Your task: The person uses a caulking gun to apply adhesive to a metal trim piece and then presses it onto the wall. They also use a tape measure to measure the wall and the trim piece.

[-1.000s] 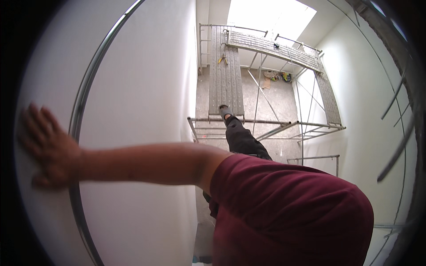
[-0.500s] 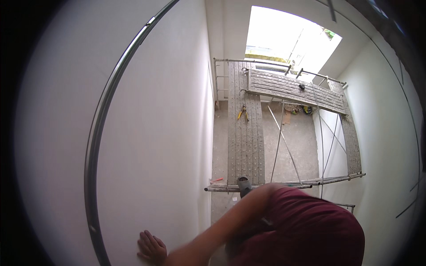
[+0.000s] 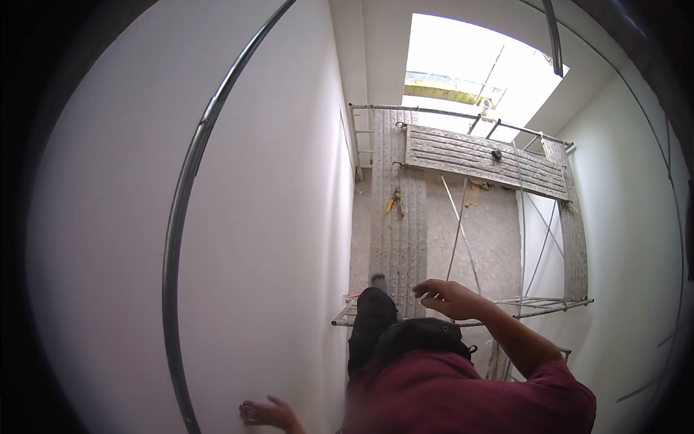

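Observation:
My left hand [image 3: 266, 413] rests against the white wall [image 3: 253, 275] low at the left, thumb spread from the fingers and nothing in it. Over the edge of the scaffold, in front of my waist, hangs my right hand [image 3: 442, 295], its fingers loosely bent and apart, with no object in it. One of my feet [image 3: 377, 281] is on the long perforated metal plank [image 3: 401, 242]. Farther along that plank lies a yellow-handled cutting tool [image 3: 395, 202], probably snips or pliers. A metal channel [image 3: 173, 246] runs along the left wall.
A raised cross plank [image 3: 470, 155] spans the far side and carries a small dark object [image 3: 497, 155]. Scaffold tubes [image 3: 549, 304] and thin diagonal braces [image 3: 460, 224] frame a drop to the concrete floor [image 3: 491, 246]. Beyond is a bright window opening [image 3: 470, 58]. A metal strip [image 3: 554, 40] hangs overhead.
My right hand and forearm have come into view in front of my waist. My body has straightened and my leg shows. The left hand has shifted slightly along the wall, thumb now spread.

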Tool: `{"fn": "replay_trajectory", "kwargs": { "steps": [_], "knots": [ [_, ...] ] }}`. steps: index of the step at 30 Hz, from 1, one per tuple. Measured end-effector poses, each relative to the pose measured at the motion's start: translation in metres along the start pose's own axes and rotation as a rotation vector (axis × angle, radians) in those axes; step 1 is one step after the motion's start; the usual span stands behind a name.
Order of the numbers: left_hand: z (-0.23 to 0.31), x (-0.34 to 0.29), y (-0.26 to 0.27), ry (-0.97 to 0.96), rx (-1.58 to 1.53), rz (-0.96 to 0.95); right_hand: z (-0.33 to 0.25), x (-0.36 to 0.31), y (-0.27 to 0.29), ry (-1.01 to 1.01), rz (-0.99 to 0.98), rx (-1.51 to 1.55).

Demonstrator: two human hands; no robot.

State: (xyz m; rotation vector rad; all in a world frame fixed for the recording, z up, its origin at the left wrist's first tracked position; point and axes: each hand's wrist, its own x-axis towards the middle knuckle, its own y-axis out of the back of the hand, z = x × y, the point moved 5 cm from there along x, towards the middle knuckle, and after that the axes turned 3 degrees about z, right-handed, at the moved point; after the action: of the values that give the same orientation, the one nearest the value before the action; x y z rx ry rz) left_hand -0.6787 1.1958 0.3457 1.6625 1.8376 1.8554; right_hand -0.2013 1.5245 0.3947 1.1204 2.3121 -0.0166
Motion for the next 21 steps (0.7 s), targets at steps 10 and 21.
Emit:
{"fn": "replay_trajectory", "kwargs": {
  "steps": [10,21],
  "knots": [
    [0.296,0.132,-0.099,-0.072,-0.890,-0.805,0.034,0.043,0.068,-0.256,-0.106,-0.424],
    [0.505,0.437,-0.083,-0.621,-0.980,-0.066,0.040,-0.013,0.108,-0.828,0.143,0.083]
  ]
}}
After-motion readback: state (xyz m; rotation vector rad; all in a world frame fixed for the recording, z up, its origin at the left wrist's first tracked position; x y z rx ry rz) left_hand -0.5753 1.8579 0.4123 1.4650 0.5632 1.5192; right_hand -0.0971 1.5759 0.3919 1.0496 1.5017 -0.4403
